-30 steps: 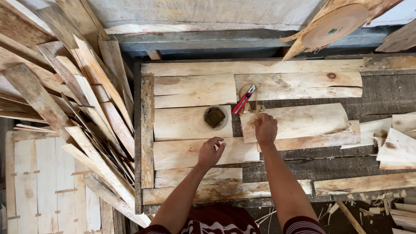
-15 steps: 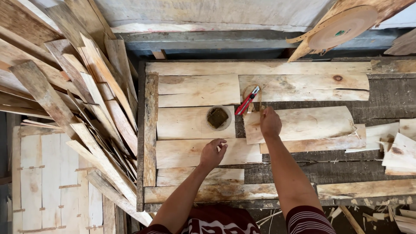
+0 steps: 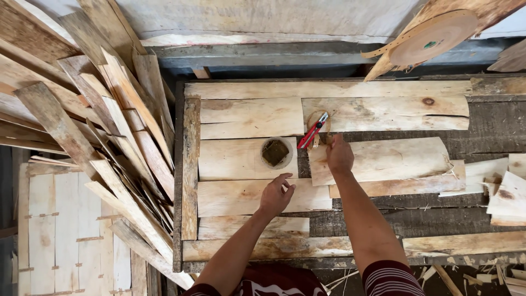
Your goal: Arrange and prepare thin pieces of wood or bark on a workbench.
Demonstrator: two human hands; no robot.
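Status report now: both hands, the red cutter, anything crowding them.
Right hand at the red utility knife, grip unclear. Left hand open, hovering over a veneer sheet. Small round container sits between the hands.

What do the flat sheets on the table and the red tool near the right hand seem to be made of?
The flat sheets look like thin raw wood veneer: pale, unfinished, with visible grain, a knot and rough split edges. The red tool, beside the right hand, looks like a utility knife with a red plastic body; its dark tip may be metal, though that is too small to confirm.
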